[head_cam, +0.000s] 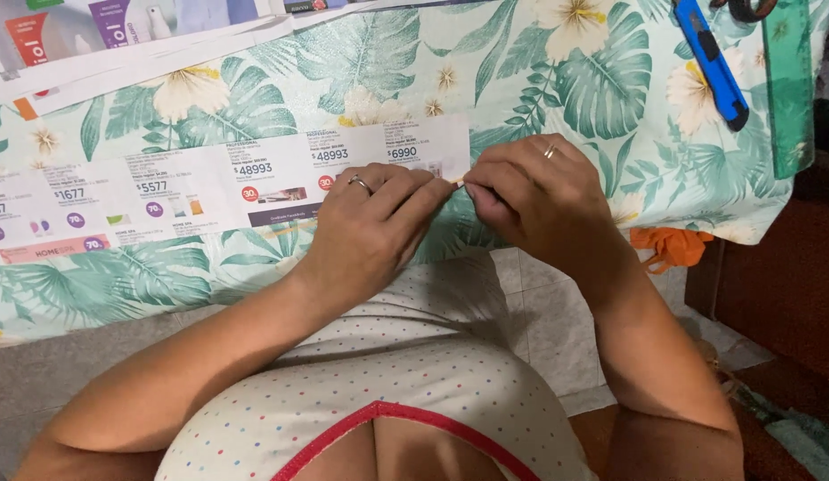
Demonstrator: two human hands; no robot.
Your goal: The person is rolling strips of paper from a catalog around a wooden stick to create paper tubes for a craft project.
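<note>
Paper strip amid floral cloth, blue cutter

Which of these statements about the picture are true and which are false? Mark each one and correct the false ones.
1. Both hands meet at the right end of the long catalogue strip. True.
2. The left hand wears no ring. False: a ring shows on one finger of it.
3. The blue utility knife lies on the cloth, apart from both hands. True.
4. The right hand holds the utility knife. False: its fingertips pinch the strip's end beside the left hand.
5. The tablecloth is plain white. False: it has green leaves and pale flowers.
</note>
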